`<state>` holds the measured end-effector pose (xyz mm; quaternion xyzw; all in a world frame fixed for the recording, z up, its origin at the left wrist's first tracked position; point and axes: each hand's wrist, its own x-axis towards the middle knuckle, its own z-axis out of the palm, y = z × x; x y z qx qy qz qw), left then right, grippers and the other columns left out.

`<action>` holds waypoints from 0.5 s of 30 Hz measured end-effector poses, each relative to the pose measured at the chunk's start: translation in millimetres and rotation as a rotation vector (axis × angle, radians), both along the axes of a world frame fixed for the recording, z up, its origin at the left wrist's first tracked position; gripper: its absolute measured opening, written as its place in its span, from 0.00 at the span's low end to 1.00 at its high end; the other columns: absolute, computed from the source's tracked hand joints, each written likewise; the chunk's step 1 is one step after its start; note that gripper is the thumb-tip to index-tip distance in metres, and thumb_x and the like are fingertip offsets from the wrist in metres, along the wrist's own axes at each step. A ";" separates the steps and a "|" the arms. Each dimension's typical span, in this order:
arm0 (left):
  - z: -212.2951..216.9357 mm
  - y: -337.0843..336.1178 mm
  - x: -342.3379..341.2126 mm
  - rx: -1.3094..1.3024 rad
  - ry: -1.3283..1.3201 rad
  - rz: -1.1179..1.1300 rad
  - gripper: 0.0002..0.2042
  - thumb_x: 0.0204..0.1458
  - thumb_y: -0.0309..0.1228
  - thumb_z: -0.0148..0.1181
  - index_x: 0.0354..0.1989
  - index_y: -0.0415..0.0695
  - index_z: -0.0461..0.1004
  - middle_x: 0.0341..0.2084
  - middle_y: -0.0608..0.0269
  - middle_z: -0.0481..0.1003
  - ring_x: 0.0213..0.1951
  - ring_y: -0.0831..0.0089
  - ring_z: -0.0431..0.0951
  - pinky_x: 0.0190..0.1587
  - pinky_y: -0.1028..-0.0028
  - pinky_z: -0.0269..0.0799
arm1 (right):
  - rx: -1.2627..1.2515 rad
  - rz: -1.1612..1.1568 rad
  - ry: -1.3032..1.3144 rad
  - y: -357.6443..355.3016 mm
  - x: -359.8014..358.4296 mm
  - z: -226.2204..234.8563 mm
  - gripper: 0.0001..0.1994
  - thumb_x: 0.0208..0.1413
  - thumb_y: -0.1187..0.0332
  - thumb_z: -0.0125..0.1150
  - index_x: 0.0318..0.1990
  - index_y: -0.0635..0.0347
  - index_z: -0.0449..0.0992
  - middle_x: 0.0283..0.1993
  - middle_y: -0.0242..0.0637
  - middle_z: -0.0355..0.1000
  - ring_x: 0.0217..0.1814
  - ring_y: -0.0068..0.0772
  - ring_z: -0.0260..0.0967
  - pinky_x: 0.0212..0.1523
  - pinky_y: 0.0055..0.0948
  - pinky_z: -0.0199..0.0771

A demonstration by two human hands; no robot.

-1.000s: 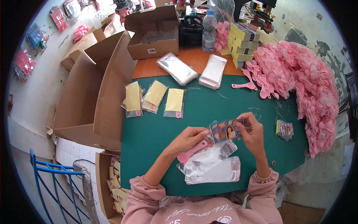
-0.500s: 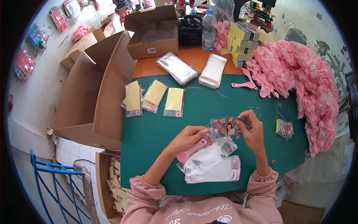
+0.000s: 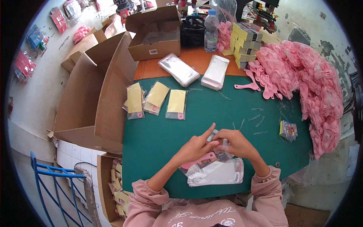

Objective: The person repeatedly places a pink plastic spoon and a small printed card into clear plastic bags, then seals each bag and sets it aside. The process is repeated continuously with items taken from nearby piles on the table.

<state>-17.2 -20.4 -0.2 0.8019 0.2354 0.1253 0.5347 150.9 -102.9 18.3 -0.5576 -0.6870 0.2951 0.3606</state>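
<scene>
Covering most of the middle of the frame, a green mat [image 3: 159, 140] lies on an orange table [image 3: 196, 60]. Large open cardboard boxes [image 3: 94, 98] stand at the left of the frame, one more box [image 3: 155, 36] at the top centre. A big heap of pink plastic pieces [image 3: 310, 83] fills the right side, spilling onto the mat's upper right edge. Yellow box stacks [image 3: 245, 36] and a water bottle [image 3: 211, 32] stand at the top, just right of centre. Two piles of clear bags [image 3: 196, 70] lie where the orange table meets the mat. Three yellow-carded packs [image 3: 157, 100] sit in a row at the upper left of the mat. A small stack of picture cards [image 3: 289, 130] rests near the mat's right edge.

At lower centre, a pile of empty clear sleeves [image 3: 217, 174] lies on the mat just below the hands. The left hand [image 3: 196, 147] is mostly closed, index finger stretched up, thumb and other fingers pinching a clear packet [image 3: 215, 153]. The right hand [image 3: 236, 143] is curled over the same packet from the right, fingers bent down onto it. The packet sits between both hands, just above the sleeves, with a pink piece [image 3: 198, 160] and a colourful card showing beneath the left hand.
</scene>
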 end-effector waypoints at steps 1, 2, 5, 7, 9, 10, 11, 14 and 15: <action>3.0 0.7 -1.5 -0.001 0.001 0.002 0.26 0.54 0.36 0.51 0.60 0.42 0.55 0.17 0.56 0.68 0.19 0.80 0.64 0.23 0.76 0.62 | -0.107 -0.017 0.066 0.1 -0.2 -2.4 0.08 0.41 0.73 0.62 0.27 0.64 0.69 0.21 0.38 0.66 0.23 0.35 0.66 0.28 0.29 0.66; 9.5 2.9 -4.2 -0.011 0.076 -0.031 0.28 0.53 0.35 0.52 0.61 0.43 0.50 0.16 0.57 0.68 0.19 0.80 0.65 0.23 0.76 0.61 | -0.214 -0.033 0.131 0.4 -0.1 -4.1 0.08 0.41 0.73 0.63 0.26 0.64 0.69 0.19 0.36 0.65 0.22 0.32 0.66 0.27 0.28 0.66; 13.3 23.4 -13.6 -0.073 0.146 -0.114 0.31 0.52 0.35 0.53 0.63 0.44 0.47 0.18 0.59 0.71 0.20 0.80 0.66 0.23 0.77 0.61 | -0.362 -0.122 0.414 2.4 14.8 -3.2 0.08 0.42 0.73 0.65 0.26 0.64 0.70 0.21 0.33 0.68 0.24 0.23 0.66 0.27 0.25 0.66; 5.2 45.2 -20.3 -0.087 0.050 -0.231 0.32 0.50 0.32 0.56 0.62 0.44 0.49 0.29 0.60 0.74 0.27 0.81 0.71 0.27 0.79 0.66 | -0.308 -0.202 0.416 3.7 28.9 -9.9 0.08 0.42 0.72 0.65 0.28 0.65 0.71 0.24 0.33 0.70 0.26 0.20 0.66 0.26 0.24 0.65; -0.8 48.7 -26.6 -0.218 -0.083 -0.194 0.31 0.49 0.29 0.57 0.61 0.43 0.50 0.32 0.59 0.74 0.30 0.79 0.72 0.31 0.79 0.69 | -0.236 -0.274 0.486 4.1 31.3 -8.6 0.09 0.44 0.71 0.65 0.29 0.66 0.72 0.27 0.31 0.70 0.27 0.16 0.63 0.23 0.19 0.61; -3.2 50.0 -27.5 -0.359 -0.218 -0.166 0.31 0.48 0.27 0.57 0.61 0.43 0.51 0.34 0.59 0.74 0.33 0.78 0.73 0.34 0.79 0.71 | -0.238 -0.274 0.485 4.2 28.5 -3.6 0.09 0.44 0.71 0.65 0.29 0.66 0.72 0.27 0.31 0.70 0.27 0.16 0.63 0.23 0.19 0.61; 0.9 51.9 -28.0 -0.534 -0.181 -0.124 0.30 0.47 0.24 0.57 0.60 0.43 0.52 0.34 0.56 0.73 0.36 0.75 0.74 0.40 0.76 0.73 | -0.297 -0.275 0.612 4.7 23.8 3.3 0.09 0.43 0.72 0.65 0.27 0.65 0.70 0.26 0.30 0.69 0.25 0.15 0.62 0.23 0.17 0.59; -4.6 55.1 -28.7 -0.533 -0.165 -0.110 0.29 0.49 0.29 0.58 0.60 0.46 0.52 0.36 0.55 0.72 0.38 0.76 0.73 0.38 0.77 0.73 | -0.385 -0.226 0.595 4.9 31.9 5.3 0.08 0.44 0.71 0.64 0.25 0.64 0.70 0.23 0.28 0.68 0.24 0.14 0.61 0.22 0.16 0.58; -4.5 54.7 -28.6 -0.535 -0.165 -0.108 0.29 0.49 0.29 0.58 0.60 0.46 0.52 0.36 0.55 0.72 0.38 0.76 0.73 0.38 0.77 0.73 | -0.409 -0.177 0.452 5.1 35.6 3.9 0.08 0.46 0.70 0.63 0.24 0.64 0.70 0.23 0.27 0.68 0.25 0.13 0.60 0.22 0.17 0.58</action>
